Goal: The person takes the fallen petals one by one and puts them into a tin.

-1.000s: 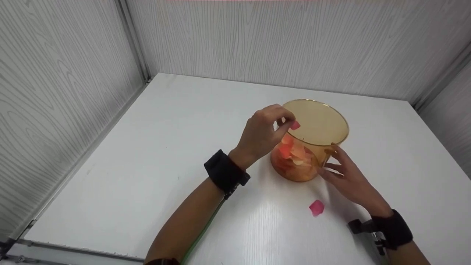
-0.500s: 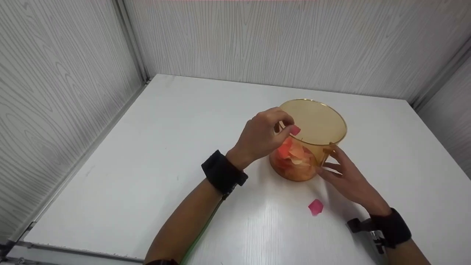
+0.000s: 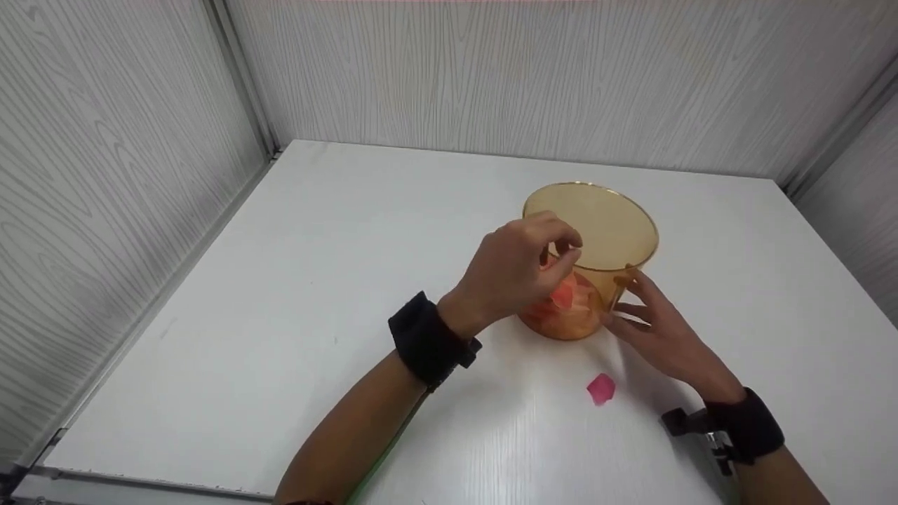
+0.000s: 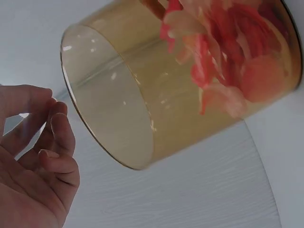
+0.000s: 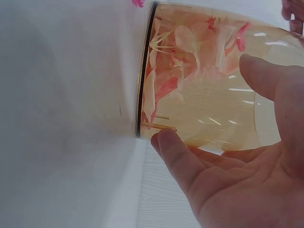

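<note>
An amber see-through jar (image 3: 593, 231) stands on the table, with several artificial flower petals (image 4: 223, 61) in orange, pink and red lying inside at the bottom. My right hand (image 3: 663, 333) holds the jar from its right side; the right wrist view has the thumb (image 5: 263, 76) on the wall and the other fingers along the far side. Over the near-left rim is my left hand (image 3: 523, 266), its fingers curled and thumb tip close to the index tip. No petal shows between those fingertips. One loose pink petal (image 3: 601, 388) lies on the table in front of the jar.
The white table (image 3: 351, 224) is bordered by grey wood-grain panels (image 3: 491, 84) at the back and sides. Black straps with small cameras (image 3: 428, 344) are worn on both wrists. A green cable (image 3: 386, 449) runs along the left forearm.
The pink petal has left my left fingertips and no longer shows there. That hand has shifted slightly right and down. My right hand keeps its hold on the jar.
</note>
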A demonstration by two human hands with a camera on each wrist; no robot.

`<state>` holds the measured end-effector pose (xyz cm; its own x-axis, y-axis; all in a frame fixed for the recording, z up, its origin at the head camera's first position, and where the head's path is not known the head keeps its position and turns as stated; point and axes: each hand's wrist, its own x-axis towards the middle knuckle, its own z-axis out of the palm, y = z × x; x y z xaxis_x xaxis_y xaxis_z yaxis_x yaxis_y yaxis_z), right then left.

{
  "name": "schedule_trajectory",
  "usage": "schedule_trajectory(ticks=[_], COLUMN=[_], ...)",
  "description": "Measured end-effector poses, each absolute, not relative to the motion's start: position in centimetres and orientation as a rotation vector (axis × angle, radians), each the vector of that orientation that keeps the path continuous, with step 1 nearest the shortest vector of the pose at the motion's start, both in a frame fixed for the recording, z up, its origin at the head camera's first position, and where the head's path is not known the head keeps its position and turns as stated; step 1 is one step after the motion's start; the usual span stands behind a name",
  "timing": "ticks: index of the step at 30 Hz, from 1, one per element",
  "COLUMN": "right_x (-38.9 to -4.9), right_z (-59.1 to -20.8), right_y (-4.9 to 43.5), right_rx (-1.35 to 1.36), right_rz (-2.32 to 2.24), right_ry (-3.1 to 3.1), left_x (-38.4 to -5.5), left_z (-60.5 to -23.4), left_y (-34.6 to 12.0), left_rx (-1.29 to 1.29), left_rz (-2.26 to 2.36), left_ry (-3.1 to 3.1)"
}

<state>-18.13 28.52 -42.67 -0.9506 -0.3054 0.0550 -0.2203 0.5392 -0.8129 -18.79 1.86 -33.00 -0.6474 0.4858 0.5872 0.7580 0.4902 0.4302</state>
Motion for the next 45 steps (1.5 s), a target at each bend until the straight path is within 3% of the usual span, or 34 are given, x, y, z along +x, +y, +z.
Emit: schedule_trajectory(ticks=[15,31,39,45], right_x=[-18.0,-17.8,-18.0,-17.8], right_z=[-42.6,-42.7,-43.1,-43.5], right_y=[28.1,27.9,27.9,27.7], right_rx=[-0.526,-0.496,-0.515,-0.518], right_rz=[-1.431,-1.419,-1.443,-1.438], right_ry=[2.672,2.683,2.671,2.667], left_x=[-14.7,-13.2,-13.7,-15.4], left_z=[-38.7,-40.5,-38.7,-33.8], left_y=[7.7,8.4,7.4,3.3], left_rx=[-1.500,-1.537,-1.534,-1.472], left_rz=[-0.183,0.225,0.121,-0.424], left_ry=[-2.717,-2.756,-2.843,-2.803])
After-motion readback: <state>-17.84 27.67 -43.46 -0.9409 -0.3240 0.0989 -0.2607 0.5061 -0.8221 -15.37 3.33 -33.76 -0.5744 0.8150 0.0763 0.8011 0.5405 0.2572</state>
